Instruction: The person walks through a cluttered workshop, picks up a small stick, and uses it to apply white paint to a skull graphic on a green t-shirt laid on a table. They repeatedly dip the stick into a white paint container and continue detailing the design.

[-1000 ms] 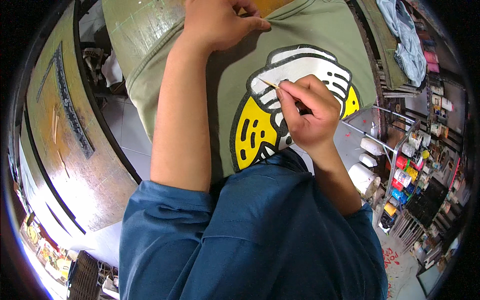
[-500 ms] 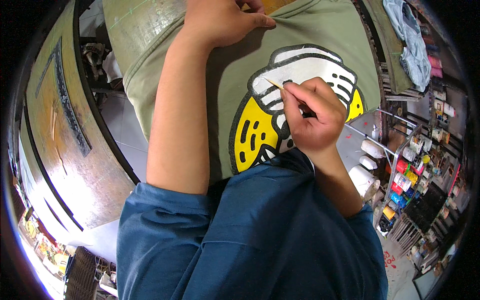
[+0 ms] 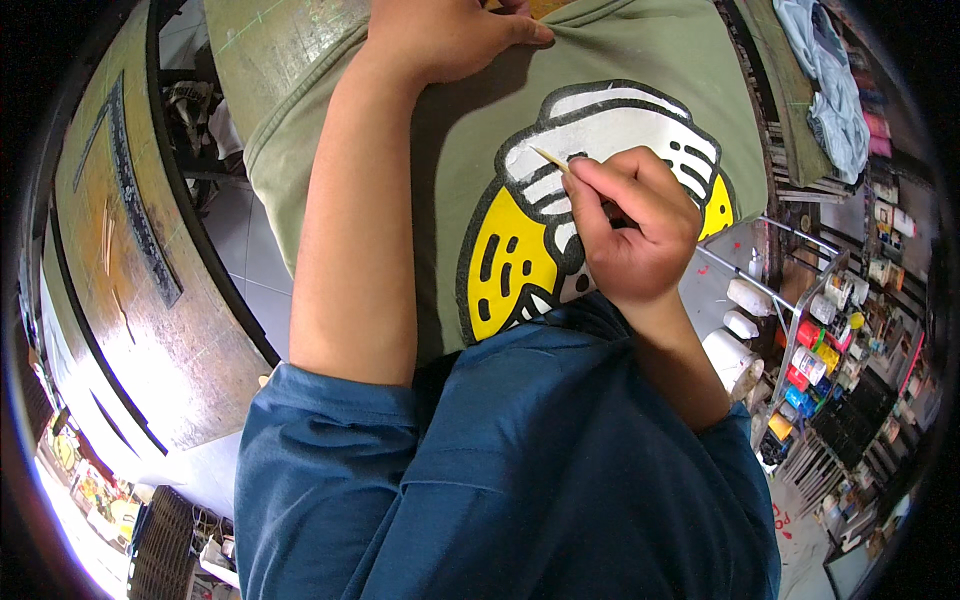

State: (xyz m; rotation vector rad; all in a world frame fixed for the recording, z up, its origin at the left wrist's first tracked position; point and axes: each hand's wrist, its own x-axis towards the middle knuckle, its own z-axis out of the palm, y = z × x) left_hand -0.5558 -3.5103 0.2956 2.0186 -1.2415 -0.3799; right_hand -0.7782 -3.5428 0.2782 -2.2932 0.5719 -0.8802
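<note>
An olive-green garment (image 3: 447, 190) is spread over a board, with a cartoon print in white, yellow and black (image 3: 497, 265) on it. My right hand (image 3: 642, 222) pinches a thin pointed wooden stick (image 3: 553, 159) between thumb and fingers. The stick's tip is at the upper left white area of the print; whether it touches the surface I cannot tell. Farther up, my left hand (image 3: 450, 38) is closed on a fold of the garment, its thumb pressed to the cloth. Most of its other fingers are hidden or cut off by the upper edge.
Another worn board (image 3: 185, 340) on the left carries a dark angled strip (image 3: 130, 190) and several thin sticks (image 3: 107, 235). On the right, a metal rack (image 3: 800, 310) stands by several paint pots (image 3: 808, 365). Light blue cloth (image 3: 835, 110) hangs at the upper right.
The view has shifted slightly. My right hand sits a touch farther right, while the stick's tip stays in nearly the same spot on the print. My left hand keeps its place on the garment.
</note>
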